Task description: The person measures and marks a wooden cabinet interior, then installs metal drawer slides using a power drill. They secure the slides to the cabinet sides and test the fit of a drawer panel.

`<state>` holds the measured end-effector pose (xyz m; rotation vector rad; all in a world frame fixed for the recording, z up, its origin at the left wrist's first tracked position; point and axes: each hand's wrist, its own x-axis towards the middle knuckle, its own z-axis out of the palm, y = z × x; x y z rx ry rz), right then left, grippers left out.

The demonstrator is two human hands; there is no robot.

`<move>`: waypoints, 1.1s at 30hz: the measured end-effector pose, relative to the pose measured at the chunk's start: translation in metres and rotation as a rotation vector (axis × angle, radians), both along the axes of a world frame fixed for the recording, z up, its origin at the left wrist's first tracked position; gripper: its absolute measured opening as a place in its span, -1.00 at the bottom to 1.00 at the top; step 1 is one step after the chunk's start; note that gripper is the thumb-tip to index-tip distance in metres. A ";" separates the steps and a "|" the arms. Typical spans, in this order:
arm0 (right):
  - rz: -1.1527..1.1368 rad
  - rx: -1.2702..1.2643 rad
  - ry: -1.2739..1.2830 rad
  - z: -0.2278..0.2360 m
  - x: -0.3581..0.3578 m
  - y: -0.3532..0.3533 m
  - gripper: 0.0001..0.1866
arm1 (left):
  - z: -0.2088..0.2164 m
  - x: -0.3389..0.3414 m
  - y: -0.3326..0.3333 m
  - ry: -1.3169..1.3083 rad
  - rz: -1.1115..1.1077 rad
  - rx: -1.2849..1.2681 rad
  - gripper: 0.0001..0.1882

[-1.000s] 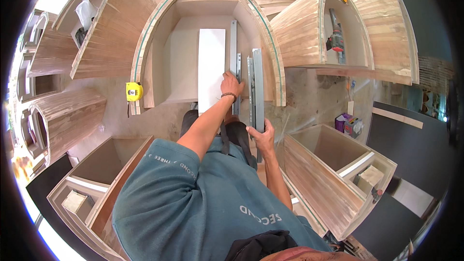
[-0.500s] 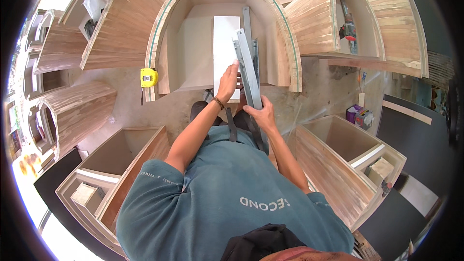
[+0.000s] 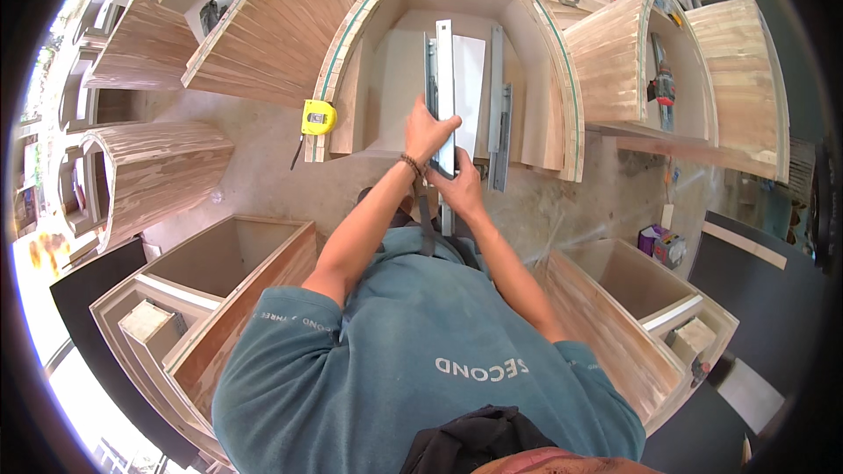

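A grey metal drawer slide [image 3: 445,70] is held lengthwise in front of me, its far end over the arched wooden cabinet [image 3: 351,127]. My left hand [image 3: 430,133] is closed round its middle, thumb across the top. Nearer my body, my right hand [image 3: 460,183] grips the lower part; some of its fingers are hidden beneath the metal. Just right of the held slide, a white board [image 3: 472,88] lies inside the cabinet. More metal slides [image 3: 500,136] rest to the right of that board, jutting past the cabinet's near edge.
A yellow tape measure [image 3: 319,117] sits on the cabinet's left rim. To the right, a red-and-black power tool [image 3: 663,88] lies in another arched cabinet. Open wooden cabinets [image 3: 237,263] stand on both sides of me. A purple box [image 3: 654,241] is on the floor at right.
The held slide has moved left across the white board and now points straighter ahead. My left hand has gone from fingers outstretched beside it to closed round it. The view has shifted.
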<state>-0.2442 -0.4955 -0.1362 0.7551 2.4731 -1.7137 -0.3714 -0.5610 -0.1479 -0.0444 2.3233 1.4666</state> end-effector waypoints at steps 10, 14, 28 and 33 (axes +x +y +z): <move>-0.160 0.325 -0.073 -0.044 0.027 0.092 -0.41 | -0.014 -0.017 -0.001 -0.081 0.125 0.082 -0.40; -0.115 0.558 -0.260 -0.083 0.011 0.112 -0.45 | -0.006 -0.014 -0.019 -0.091 0.180 0.066 -0.40; 1.321 1.512 0.248 -0.140 -0.104 0.210 -0.67 | 0.094 0.001 -0.098 0.191 0.152 0.046 -0.47; 1.635 1.304 0.234 -0.139 -0.134 0.221 -0.68 | 0.104 0.022 -0.119 0.176 0.211 0.063 -0.43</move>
